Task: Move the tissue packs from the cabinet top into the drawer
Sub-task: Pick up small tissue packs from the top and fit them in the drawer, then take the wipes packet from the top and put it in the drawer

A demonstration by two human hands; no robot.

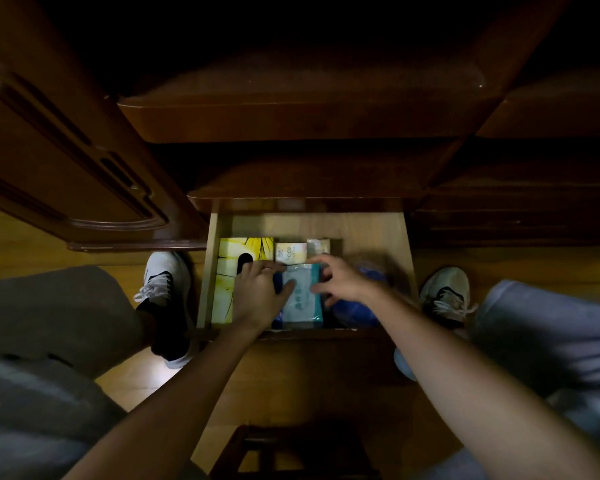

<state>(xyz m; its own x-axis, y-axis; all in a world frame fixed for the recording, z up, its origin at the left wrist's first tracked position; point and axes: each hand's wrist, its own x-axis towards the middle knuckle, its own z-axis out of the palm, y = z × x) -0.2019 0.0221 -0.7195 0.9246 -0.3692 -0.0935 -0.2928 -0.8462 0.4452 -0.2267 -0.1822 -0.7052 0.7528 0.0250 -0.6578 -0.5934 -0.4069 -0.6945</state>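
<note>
**Both hands on a pack in the open drawer**

Dark wooden cabinet over a wood floor, with the drawer (pixel 374 230) pulled out at centre. At 9 o'clock inside lies a yellow box (pixel 227 282). The left hand (pixel 262 292) rests flat-fingered on the pale blue tissue pack (pixel 302 299). At the pack's 3 o'clock edge, the right hand (pixel 340 282) touches it with loosely curled fingers; whether it grips, I cannot tell.

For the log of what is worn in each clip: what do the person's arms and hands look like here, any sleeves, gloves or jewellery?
Both forearms are bare up to the frame edge, with no sleeves, gloves, watch or wristband in view. The left hand wears a thin ring on one finger. The right hand shows no ring, though it is slightly blurred.
</note>
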